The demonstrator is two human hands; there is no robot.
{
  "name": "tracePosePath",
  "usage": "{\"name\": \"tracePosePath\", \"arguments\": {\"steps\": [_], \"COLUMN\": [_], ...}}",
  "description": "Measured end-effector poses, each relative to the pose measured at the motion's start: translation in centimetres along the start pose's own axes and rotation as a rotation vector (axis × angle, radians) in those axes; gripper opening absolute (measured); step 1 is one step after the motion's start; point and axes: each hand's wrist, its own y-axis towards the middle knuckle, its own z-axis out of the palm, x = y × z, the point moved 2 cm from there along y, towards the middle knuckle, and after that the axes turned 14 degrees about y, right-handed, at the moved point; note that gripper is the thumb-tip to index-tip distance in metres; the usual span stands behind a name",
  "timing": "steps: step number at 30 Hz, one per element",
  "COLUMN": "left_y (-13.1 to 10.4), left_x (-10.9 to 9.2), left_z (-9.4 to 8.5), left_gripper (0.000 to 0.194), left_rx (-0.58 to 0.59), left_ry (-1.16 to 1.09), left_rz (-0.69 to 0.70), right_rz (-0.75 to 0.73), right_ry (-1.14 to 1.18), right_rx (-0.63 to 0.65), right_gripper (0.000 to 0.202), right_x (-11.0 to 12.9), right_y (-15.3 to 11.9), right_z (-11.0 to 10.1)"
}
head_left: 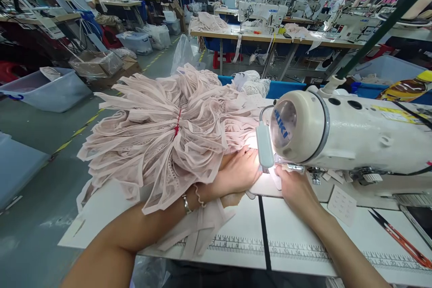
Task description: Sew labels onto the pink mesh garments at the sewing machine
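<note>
My left hand (241, 168) lies palm down on pale pink fabric, left of the sewing machine's needle area, its fingers stretched toward the needle. Glare from the machine's lamp (265, 146) washes out part of it. Just right of the needle area, my right hand (293, 184) pinches the edge of a small pale pink fabric piece (276, 179). The white JUKI sewing machine (357, 130) stands over both hands, and its head partly hides the needle. A large bundle of pale pink lace-trimmed fabric pieces (151, 130), tied with red string (177, 122), rests against my left forearm.
Orange-handled thread snips (401, 238) and a small printed card (342, 204) lie at the right. A printed ruler (232, 245) runs along the table's front edge. A plastic bin (47, 90) stands on the floor at left. Other people sit at machines behind.
</note>
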Motion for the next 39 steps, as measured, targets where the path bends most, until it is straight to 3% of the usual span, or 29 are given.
{"name": "tracePosePath", "arguments": {"steps": [6, 9, 18, 27, 39], "left_y": [0.8, 0.6, 0.6, 0.1, 0.2], "left_x": [0.3, 0.3, 0.2, 0.1, -0.1], "left_z": [-0.6, -0.3, -0.3, 0.6, 0.4], "left_gripper": [0.014, 0.02, 0.019, 0.021, 0.018], "left_rx": [0.097, 0.109, 0.084, -0.02, -0.014], "left_ry": [-0.049, -0.078, -0.08, -0.008, -0.007], "left_rz": [-0.052, -0.072, -0.056, -0.054, -0.071], "right_rz": [-0.131, -0.177, -0.202, -0.163, -0.109], "right_ry": [-0.025, -0.012, -0.012, -0.033, -0.065], "right_rx": [-0.226, -0.268, -0.261, -0.17, -0.128], "right_gripper": [0.052, 0.054, 0.053, 0.054, 0.05], "right_x": [-0.1, -0.7, -1.3, -1.1, 0.0], "right_y": [-1.2, -1.5, -1.7, -1.6, -1.2], "right_z": [0.6, 1.3, 1.7, 1.5, 0.7]}}
